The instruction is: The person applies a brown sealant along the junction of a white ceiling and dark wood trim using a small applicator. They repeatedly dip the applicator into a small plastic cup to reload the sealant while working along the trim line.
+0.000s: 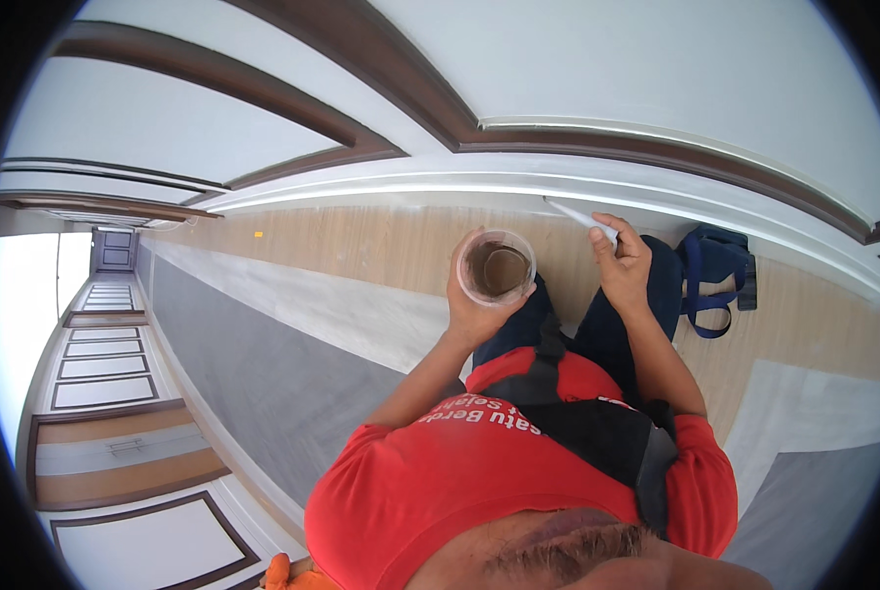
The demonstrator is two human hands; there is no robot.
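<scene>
My left hand (467, 303) is wrapped round a clear plastic cup (497, 266) held in front of my knees. Brown matter coats the inside wall and covers the bottom of the cup. To the right of it, my right hand (625, 267) pinches a slim white tapered tool (579, 214) between thumb and fingers. Its narrow grey end points up and left, toward the foot of the wall, and looks apart from it. I cannot make out the tool's exact kind.
Close in front runs a white panelled wall with brown moulding (577, 141) and a white skirting (391, 197). A dark blue bag with straps (720, 265) lies beside my right knee. A small orange piece (258, 234) is on the wood-look floor (312, 231). A long corridor stretches left.
</scene>
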